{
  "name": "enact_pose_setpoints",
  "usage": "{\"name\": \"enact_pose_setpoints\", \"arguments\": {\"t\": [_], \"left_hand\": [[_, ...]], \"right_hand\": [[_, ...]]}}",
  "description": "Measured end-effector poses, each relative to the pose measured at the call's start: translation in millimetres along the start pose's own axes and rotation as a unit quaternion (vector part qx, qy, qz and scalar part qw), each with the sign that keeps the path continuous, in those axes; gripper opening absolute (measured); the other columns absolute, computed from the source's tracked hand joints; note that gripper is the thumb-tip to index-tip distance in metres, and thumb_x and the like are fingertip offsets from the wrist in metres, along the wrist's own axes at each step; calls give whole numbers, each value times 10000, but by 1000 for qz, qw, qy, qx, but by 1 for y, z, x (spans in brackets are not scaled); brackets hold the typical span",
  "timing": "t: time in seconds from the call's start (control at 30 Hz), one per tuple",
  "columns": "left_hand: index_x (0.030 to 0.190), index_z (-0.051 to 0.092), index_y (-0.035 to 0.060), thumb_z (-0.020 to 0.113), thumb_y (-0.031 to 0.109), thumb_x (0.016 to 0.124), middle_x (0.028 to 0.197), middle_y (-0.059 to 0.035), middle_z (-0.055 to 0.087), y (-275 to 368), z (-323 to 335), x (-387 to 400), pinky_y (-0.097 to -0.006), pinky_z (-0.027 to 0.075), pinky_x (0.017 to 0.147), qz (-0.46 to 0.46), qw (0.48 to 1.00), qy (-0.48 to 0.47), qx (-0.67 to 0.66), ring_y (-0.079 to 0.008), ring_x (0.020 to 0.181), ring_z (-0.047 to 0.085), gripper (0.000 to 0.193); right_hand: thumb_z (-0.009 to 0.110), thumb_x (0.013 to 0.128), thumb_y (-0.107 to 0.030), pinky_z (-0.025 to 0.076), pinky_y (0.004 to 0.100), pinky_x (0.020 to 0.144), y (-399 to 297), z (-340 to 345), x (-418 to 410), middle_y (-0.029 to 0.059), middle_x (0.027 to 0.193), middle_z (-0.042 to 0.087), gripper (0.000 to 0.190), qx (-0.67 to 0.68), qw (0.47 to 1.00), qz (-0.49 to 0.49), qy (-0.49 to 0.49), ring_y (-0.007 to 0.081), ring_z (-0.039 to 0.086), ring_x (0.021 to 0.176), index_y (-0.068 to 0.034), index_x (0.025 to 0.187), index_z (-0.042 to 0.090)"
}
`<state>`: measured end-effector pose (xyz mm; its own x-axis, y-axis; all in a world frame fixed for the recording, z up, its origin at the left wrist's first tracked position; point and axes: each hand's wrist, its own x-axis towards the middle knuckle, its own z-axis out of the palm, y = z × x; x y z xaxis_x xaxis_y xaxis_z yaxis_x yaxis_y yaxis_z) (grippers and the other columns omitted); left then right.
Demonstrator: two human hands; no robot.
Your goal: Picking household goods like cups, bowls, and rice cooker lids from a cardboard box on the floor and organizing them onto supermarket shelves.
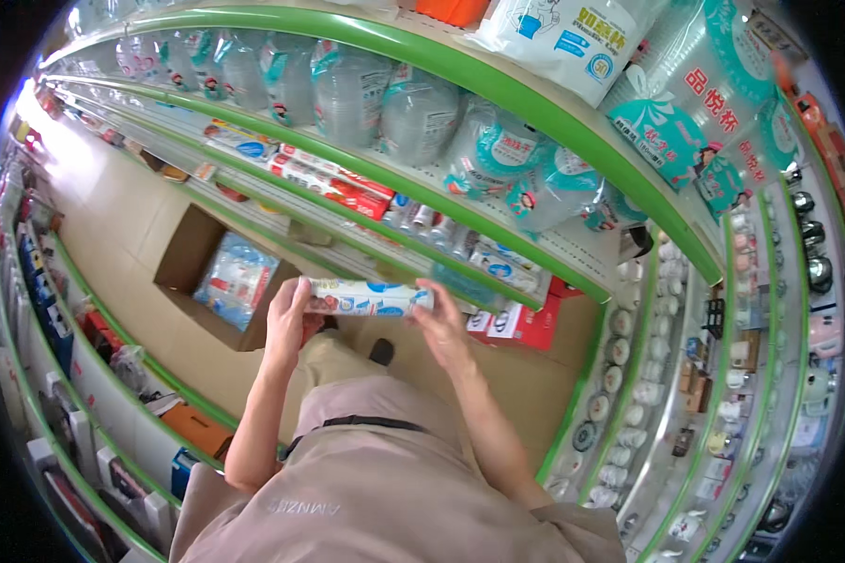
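Between my two hands I hold a white cylindrical roll package (pixel 366 298) with blue and green print, level across the front of my body. My left hand (pixel 292 306) grips its left end, thumb along the top. At its right end, my right hand (pixel 440 317) has thumb and fingers around the edge. Beyond the roll, a lower shelf carries similar rolls (pixel 503 267) and red-and-white boxes (pixel 331 183). An open cardboard box (pixel 172 271) with clear plastic-wrapped goods (pixel 236 278) stands on the floor to the left of my left hand.
Packs of clear plastic cups (pixel 422 116) line a green-edged shelf (pixel 563 112) in front. Red boxes (pixel 528 324) sit on the floor by the shelf's end. Shelves with cups and bowls (pixel 630 415) rise at right; another shelf row (pixel 120 394) runs along the left. Tiled floor (pixel 113 204) lies between.
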<state>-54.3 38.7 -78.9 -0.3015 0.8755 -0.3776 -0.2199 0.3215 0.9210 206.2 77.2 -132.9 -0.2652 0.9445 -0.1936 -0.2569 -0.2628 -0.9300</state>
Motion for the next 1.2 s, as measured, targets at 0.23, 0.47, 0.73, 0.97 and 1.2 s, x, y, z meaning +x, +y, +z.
{"name": "enact_pose_setpoints", "arguments": {"t": [0.23, 0.47, 0.73, 0.97, 1.2], "left_hand": [[1244, 588, -14, 593, 380, 968, 876, -99, 676, -64, 34, 10, -299, 539, 709, -41, 989, -131, 52, -161, 741, 633, 481], [1152, 626, -31, 572, 294, 986, 831, -66, 652, -139, 34, -6, -267, 508, 717, -117, 976, -183, 16, -118, 757, 612, 369], [1131, 621, -38, 545, 283, 1003, 837, -52, 642, -221, -5, -26, -283, 507, 746, -193, 974, -86, -86, -126, 788, 605, 354], [1135, 626, -4, 530, 278, 1013, 856, -50, 650, -237, -53, -30, -284, 495, 770, -259, 957, 37, -127, -130, 809, 608, 322], [1130, 624, -1, 519, 248, 1023, 850, -42, 646, -273, -50, -28, -288, 496, 773, -282, 950, 23, -130, -129, 809, 605, 290]], "right_hand": [[652, 938, -169, 534, 407, 841, 85, -132, -20, 152, 1063, 650, 198, 315, 934, 94, 141, 271, 628, 958, -50, 1087, 600], [605, 968, -201, 537, 425, 836, 40, -288, 35, 134, 1017, 633, 221, 269, 890, 66, 361, 302, 610, 917, -39, 1117, 580], [559, 998, -213, 515, 419, 810, 8, -353, 149, 99, 1081, 629, 137, 92, 902, 53, 418, 312, 578, 910, -150, 1114, 597], [570, 979, -214, 503, 417, 767, 8, -407, 214, 139, 1037, 603, 217, 94, 913, 72, 390, 302, 549, 888, -96, 1161, 578], [548, 978, -213, 523, 445, 697, -8, -449, 248, 153, 1040, 572, 272, -17, 919, 42, 392, 324, 569, 877, -48, 1193, 564]]}}
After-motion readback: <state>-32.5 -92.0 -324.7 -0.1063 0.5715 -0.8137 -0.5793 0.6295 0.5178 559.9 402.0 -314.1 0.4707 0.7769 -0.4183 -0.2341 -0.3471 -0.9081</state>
